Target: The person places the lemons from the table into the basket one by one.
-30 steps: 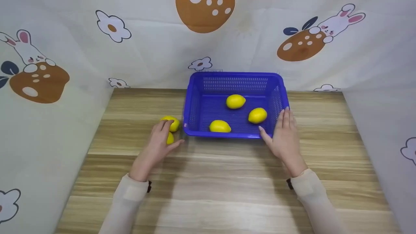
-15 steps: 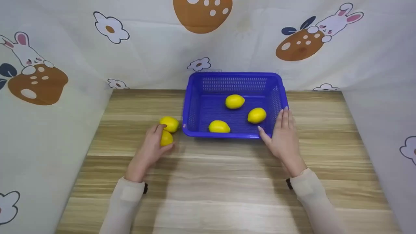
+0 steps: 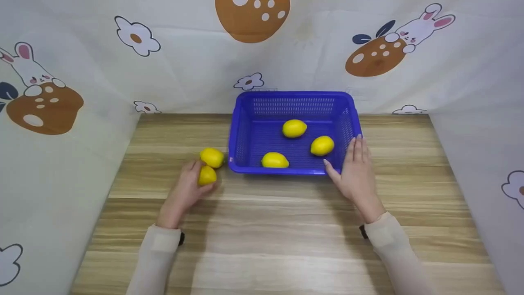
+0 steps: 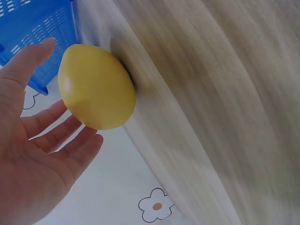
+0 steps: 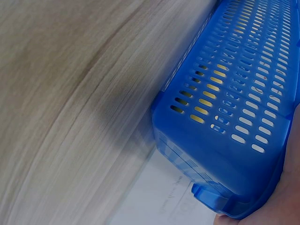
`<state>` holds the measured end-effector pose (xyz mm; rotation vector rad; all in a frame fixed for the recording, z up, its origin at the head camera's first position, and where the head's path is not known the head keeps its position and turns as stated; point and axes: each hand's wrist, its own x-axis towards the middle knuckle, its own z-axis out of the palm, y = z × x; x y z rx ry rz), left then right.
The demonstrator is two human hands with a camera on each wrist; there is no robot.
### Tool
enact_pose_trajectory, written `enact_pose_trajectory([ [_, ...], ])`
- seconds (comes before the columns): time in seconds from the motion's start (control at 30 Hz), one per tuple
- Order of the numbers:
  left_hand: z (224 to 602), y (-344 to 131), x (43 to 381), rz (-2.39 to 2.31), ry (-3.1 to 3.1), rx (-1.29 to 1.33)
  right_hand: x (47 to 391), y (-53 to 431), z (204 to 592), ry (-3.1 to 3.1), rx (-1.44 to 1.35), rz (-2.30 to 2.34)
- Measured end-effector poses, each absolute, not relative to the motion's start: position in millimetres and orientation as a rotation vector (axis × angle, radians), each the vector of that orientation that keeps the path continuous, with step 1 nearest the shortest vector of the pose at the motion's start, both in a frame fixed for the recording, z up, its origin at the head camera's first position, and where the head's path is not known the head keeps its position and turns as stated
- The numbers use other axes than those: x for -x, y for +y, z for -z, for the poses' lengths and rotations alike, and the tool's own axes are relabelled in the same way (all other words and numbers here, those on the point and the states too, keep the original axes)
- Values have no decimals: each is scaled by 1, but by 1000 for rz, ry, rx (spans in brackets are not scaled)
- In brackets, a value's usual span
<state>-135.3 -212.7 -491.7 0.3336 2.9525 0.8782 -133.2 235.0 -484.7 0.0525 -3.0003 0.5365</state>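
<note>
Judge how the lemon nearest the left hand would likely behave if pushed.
The lemon would probably roll on the flat tabletop, being rounded. Its smooth surface may feel slippery. No dents show, so it's perhaps firm.

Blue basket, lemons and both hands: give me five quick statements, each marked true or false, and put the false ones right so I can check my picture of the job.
1. Three lemons lie inside the blue basket. True.
2. The left hand is inside the basket. False: the left hand is outside, at the nearer loose lemon.
3. The right hand is at the basket's right side. True.
4. Both loose lemons sit to the right of the basket. False: they are on the wooden table to its left.
5. In the right wrist view, yellow shows through the basket's slotted wall. True.
</note>
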Motion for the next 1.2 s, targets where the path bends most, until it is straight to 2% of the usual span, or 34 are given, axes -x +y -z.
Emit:
enact_pose_trajectory([
  [0.53, 508, -208, 138, -943, 2920, -387, 134, 235, 486, -2994, -46, -554],
  [1.2, 519, -206, 139, -971, 2886, -316, 133, 235, 484, -3004, -52, -542],
])
